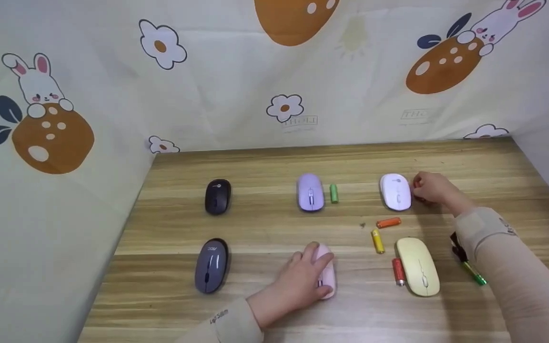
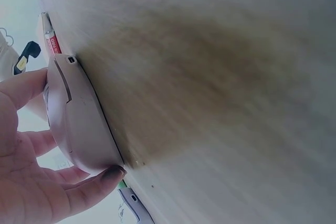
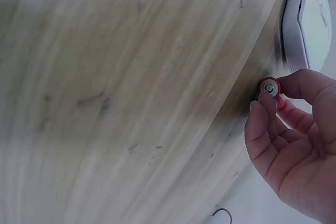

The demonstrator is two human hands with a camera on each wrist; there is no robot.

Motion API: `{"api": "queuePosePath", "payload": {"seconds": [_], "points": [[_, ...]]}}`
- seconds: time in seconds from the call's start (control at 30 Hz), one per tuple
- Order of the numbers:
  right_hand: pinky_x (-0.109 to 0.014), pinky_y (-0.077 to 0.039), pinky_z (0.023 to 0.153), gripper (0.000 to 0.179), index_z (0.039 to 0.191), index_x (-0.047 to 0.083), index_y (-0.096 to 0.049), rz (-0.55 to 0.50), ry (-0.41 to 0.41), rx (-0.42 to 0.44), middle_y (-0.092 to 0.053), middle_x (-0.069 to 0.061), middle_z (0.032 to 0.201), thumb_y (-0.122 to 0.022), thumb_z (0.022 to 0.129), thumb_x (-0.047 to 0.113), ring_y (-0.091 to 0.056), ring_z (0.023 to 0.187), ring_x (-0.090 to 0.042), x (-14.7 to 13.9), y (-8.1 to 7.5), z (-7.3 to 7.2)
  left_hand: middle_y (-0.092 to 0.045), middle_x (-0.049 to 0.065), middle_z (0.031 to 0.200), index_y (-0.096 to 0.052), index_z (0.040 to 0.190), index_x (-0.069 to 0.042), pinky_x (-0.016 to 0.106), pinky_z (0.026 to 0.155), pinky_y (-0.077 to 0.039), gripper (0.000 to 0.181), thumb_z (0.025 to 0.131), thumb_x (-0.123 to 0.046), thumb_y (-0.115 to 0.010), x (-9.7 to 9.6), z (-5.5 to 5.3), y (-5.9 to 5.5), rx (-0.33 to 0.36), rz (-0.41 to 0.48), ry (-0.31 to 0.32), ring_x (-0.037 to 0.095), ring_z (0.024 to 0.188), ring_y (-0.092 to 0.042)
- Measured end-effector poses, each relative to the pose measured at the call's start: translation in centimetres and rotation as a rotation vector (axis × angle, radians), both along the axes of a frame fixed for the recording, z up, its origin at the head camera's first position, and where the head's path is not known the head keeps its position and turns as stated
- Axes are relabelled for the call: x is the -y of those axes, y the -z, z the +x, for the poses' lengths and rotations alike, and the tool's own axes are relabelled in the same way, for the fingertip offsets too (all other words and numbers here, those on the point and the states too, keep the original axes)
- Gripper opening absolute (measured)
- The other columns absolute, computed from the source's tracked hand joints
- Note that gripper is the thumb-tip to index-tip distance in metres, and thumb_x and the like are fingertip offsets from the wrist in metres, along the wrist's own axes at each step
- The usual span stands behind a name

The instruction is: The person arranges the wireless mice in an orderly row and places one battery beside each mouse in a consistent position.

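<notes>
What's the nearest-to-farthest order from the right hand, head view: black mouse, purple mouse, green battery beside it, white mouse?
1. White mouse: just left of the right hand.
2. Green battery: farther left, same back row.
3. Purple mouse: just left of that battery.
4. Black mouse: left end of the back row.

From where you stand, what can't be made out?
Head view: pink mouse, partly under left hand.
Head view: green item beside right sleeve, too small to identify.
Right wrist view: red battery, sides mostly hidden by right hand.
Left wrist view: lower mouse, cut by bottom edge.
</notes>
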State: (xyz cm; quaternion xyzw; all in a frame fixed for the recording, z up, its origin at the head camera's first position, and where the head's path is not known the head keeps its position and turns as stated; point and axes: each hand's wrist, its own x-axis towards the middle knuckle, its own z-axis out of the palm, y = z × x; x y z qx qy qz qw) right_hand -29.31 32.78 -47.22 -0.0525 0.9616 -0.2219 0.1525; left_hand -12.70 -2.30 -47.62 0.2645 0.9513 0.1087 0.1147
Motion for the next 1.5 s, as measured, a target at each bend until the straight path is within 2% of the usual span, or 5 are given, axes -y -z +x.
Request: {"api": "queuePosePath", "payload": {"seconds": [0.33, 0.87, 1.2, 1.33, 1.5], "points": [[-0.028, -0.040, 0.057, 0.031, 0.106, -0.012, -0.050, -0.008, -0.005, -0.015, -0.054, -0.019, 0.084, -0.052, 0.084, 0.010, -0.051, 0.070, -0.024, -0.7, 0.1, 0.5, -0.038, 0.015, 0.133, -0.046, 0.132, -0.021, 0.038, 0.079, -0.046, 0.062, 0.078, -0.043, -0.067, 0.3, 0.1, 0.1, -0.068, 0.027, 0.019, 0.030, 0.096, -0.053], [-0.028, -0.040, 0.058, 0.038, 0.111, -0.015, -0.046, -0.023, 0.012, -0.029, -0.054, -0.021, 0.083, -0.051, 0.084, 0.011, -0.053, 0.069, -0.024, -0.4, 0.3, 0.6, -0.036, 0.015, 0.135, -0.045, 0.133, -0.022, 0.039, 0.082, -0.045, 0.062, 0.079, -0.043, -0.066, 0.2, 0.0, 0.0, -0.042, 0.023, 0.014, 0.030, 0.098, -0.052], [-0.051, -0.040, 0.085, 0.062, 0.129, -0.019, -0.026, -0.027, 0.086, 0.006, -0.047, -0.039, 0.110, -0.046, 0.091, 0.025, -0.050, 0.091, -0.039, -0.6, -0.6, 1.2, -0.036, 0.015, 0.134, -0.046, 0.133, -0.021, 0.040, 0.081, -0.046, 0.062, 0.079, -0.042, -0.067, 0.2, 0.1, 0.2, -0.040, 0.032, 0.018, 0.031, 0.098, -0.052], [-0.046, -0.044, 0.072, 0.061, 0.130, -0.017, -0.027, -0.016, 0.094, -0.050, -0.053, -0.035, 0.099, -0.045, 0.093, 0.028, -0.055, 0.077, -0.032, -0.9, -2.2, 2.0, -0.036, 0.015, 0.135, -0.045, 0.133, -0.020, 0.041, 0.081, -0.046, 0.062, 0.079, -0.042, -0.067, 0.1, 0.1, 0.1, -0.032, 0.024, 0.020, 0.031, 0.099, -0.052], [-0.032, -0.040, 0.051, 0.050, 0.125, -0.014, -0.038, -0.037, 0.075, -0.178, -0.055, -0.014, 0.069, -0.044, 0.095, 0.026, -0.051, 0.054, -0.017, -1.2, -4.3, 4.2, -0.034, 0.015, 0.137, -0.044, 0.134, -0.021, 0.042, 0.085, -0.045, 0.062, 0.080, -0.042, -0.066, 0.0, 0.1, 0.0, 0.000, 0.024, 0.010, 0.032, 0.102, -0.052]]}}
